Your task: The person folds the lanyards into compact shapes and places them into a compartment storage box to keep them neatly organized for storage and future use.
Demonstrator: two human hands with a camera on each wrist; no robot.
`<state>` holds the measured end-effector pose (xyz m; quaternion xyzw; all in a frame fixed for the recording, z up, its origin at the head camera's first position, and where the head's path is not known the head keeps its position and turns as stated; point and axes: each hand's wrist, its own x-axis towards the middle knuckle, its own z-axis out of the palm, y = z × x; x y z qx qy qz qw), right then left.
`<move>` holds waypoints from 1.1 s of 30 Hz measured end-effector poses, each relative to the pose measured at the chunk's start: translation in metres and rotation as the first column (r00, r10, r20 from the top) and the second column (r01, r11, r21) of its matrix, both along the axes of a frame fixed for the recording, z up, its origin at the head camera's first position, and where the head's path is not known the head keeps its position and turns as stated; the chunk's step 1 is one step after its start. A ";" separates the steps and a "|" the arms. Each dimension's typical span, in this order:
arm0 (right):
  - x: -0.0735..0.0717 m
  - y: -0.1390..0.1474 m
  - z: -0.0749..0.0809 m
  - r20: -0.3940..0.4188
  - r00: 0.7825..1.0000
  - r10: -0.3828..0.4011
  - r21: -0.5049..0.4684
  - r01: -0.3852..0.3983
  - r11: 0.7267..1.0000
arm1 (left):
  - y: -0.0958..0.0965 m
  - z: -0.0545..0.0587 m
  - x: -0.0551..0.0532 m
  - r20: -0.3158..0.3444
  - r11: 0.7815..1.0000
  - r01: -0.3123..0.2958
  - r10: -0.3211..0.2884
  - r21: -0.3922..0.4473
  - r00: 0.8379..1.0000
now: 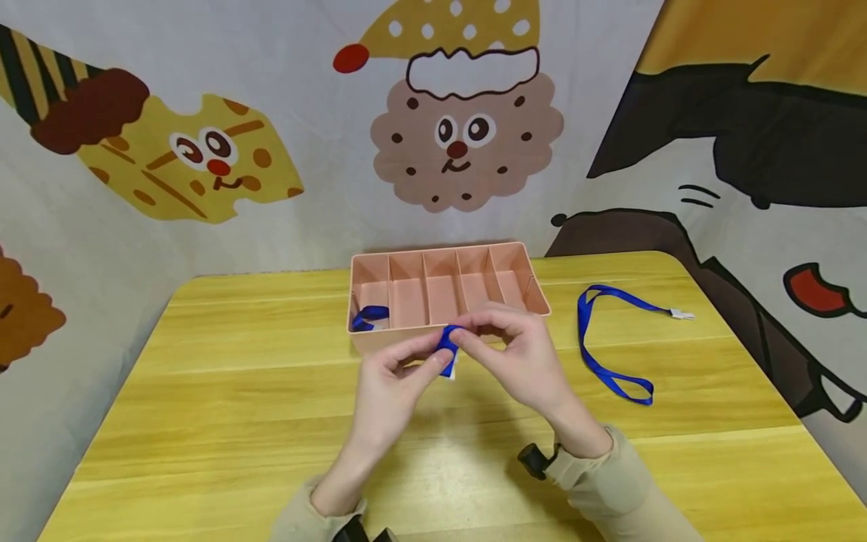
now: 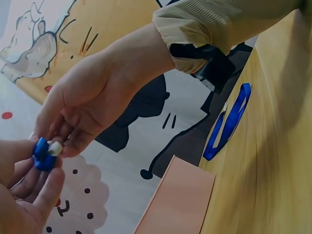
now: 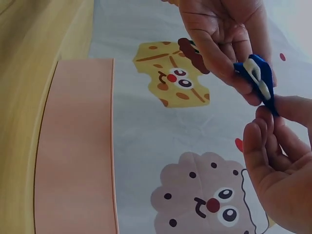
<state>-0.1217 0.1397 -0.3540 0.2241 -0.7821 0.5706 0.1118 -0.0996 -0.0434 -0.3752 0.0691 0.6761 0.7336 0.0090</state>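
Both hands hold a blue lanyard (image 1: 448, 352), folded into a small bundle, in front of the pink box. The left hand (image 1: 389, 391) pinches its lower left side between thumb and fingers. At its top, the right hand (image 1: 518, 357) pinches the folded strap. A white clip (image 2: 55, 148) pokes out of the bundle in the left wrist view, and the right wrist view shows the bundle's white piece (image 3: 258, 77) lying among the blue folds. Another blue lanyard (image 1: 369, 318) lies coiled in the leftmost compartment of the box.
The pink divided box (image 1: 400, 341) stands at the table's back edge, against a cartoon-printed cloth (image 1: 325, 226). To the right, a loose blue lanyard (image 1: 591, 361) with a white clip (image 1: 681, 314) lies spread on the wooden table (image 1: 223, 391).
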 end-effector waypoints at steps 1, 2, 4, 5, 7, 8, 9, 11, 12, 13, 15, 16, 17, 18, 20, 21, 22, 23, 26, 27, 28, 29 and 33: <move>0.000 0.000 0.000 0.008 1.000 -0.006 0.000 0.006 1.000 | 0.000 0.000 0.000 0.010 1.000 0.006 -0.006 -0.009 1.000; -0.001 0.000 0.000 0.016 1.000 -0.013 -0.004 0.013 1.000 | 0.000 0.000 0.000 0.018 1.000 0.013 -0.012 -0.019 1.000; -0.001 0.000 0.000 0.031 0.999 -0.027 -0.025 0.027 0.999 | 0.000 -0.001 -0.001 0.018 0.999 0.027 -0.027 -0.043 0.999; -0.001 0.000 0.000 0.044 0.999 -0.032 -0.038 0.033 0.999 | 0.000 -0.002 -0.002 0.020 0.998 0.034 -0.033 -0.055 0.999; -0.002 -0.001 0.000 0.079 0.997 -0.024 -0.081 0.031 0.996 | -0.001 -0.003 -0.002 0.007 0.997 0.040 -0.039 -0.069 0.999; -0.002 -0.001 0.000 0.106 0.994 -0.019 -0.105 0.030 0.994 | -0.001 -0.003 -0.002 0.001 0.997 0.037 -0.037 -0.074 0.999; -0.001 -0.002 -0.001 0.132 0.991 -0.014 -0.124 0.030 0.992 | -0.001 -0.004 -0.002 -0.003 0.996 0.030 -0.031 -0.080 1.000; -0.001 -0.003 -0.001 0.182 0.983 -0.002 -0.155 0.031 0.987 | 0.000 -0.004 -0.002 -0.006 0.997 0.012 -0.013 -0.077 1.000; 0.000 -0.004 -0.002 0.201 0.980 0.002 -0.169 0.032 0.985 | 0.000 -0.005 -0.002 -0.005 0.997 0.002 -0.003 -0.071 1.000; 0.000 -0.004 -0.002 0.218 0.976 0.005 -0.179 0.035 0.983 | 0.000 -0.005 -0.001 -0.002 0.998 -0.010 0.010 -0.064 1.000; 0.000 -0.004 -0.002 0.238 0.971 0.008 -0.188 0.038 0.981 | 0.001 -0.004 -0.001 0.003 0.998 -0.038 0.038 -0.047 0.999; 0.000 -0.004 -0.002 0.247 0.969 0.017 -0.195 0.033 0.980 | 0.001 -0.004 -0.001 0.003 0.998 -0.052 0.052 -0.036 0.999; 0.001 -0.004 -0.002 0.253 0.967 0.027 -0.199 0.025 0.980 | 0.001 -0.003 -0.001 0.001 0.998 -0.066 0.066 -0.025 0.998; 0.001 -0.005 -0.002 0.259 0.965 0.038 -0.202 0.016 0.979 | 0.000 -0.003 -0.002 0.002 0.997 -0.079 0.079 -0.019 0.997; 0.001 -0.005 -0.003 0.261 0.964 0.059 -0.203 -0.005 0.979 | 0.000 -0.002 -0.002 -0.010 0.995 -0.101 0.101 -0.007 0.995; 0.001 -0.005 -0.003 0.258 0.964 0.069 -0.203 -0.015 0.979 | 0.000 -0.002 -0.002 -0.016 0.994 -0.107 0.107 -0.003 0.994; 0.001 -0.005 -0.003 0.256 0.964 0.076 -0.202 -0.024 0.979 | 0.000 -0.002 -0.002 -0.022 0.994 -0.109 0.108 -0.001 0.994; 0.001 -0.004 -0.003 0.252 0.964 0.081 -0.200 -0.030 0.979 | 0.000 -0.002 -0.003 -0.027 0.994 -0.107 0.107 0.002 0.994; 0.000 -0.003 -0.004 0.268 0.958 0.105 -0.221 -0.045 0.974 | -0.001 -0.002 -0.002 -0.034 0.996 -0.093 0.094 0.017 0.995; -0.001 -0.002 -0.005 0.281 0.953 0.115 -0.235 -0.048 0.971 | -0.001 -0.001 -0.002 -0.035 0.996 -0.086 0.086 0.024 0.996; -0.001 -0.001 -0.005 0.296 0.947 0.127 -0.251 -0.052 0.967 | -0.001 -0.001 -0.002 -0.033 0.996 -0.078 0.079 0.034 0.996; -0.002 0.000 -0.006 0.313 0.939 0.141 -0.267 -0.055 0.962 | -0.001 -0.001 -0.002 -0.032 0.997 -0.071 0.073 0.042 0.997; -0.005 0.002 -0.007 0.355 0.915 0.190 -0.316 -0.073 0.946 | -0.002 0.000 -0.001 -0.019 0.996 -0.046 0.048 0.075 0.999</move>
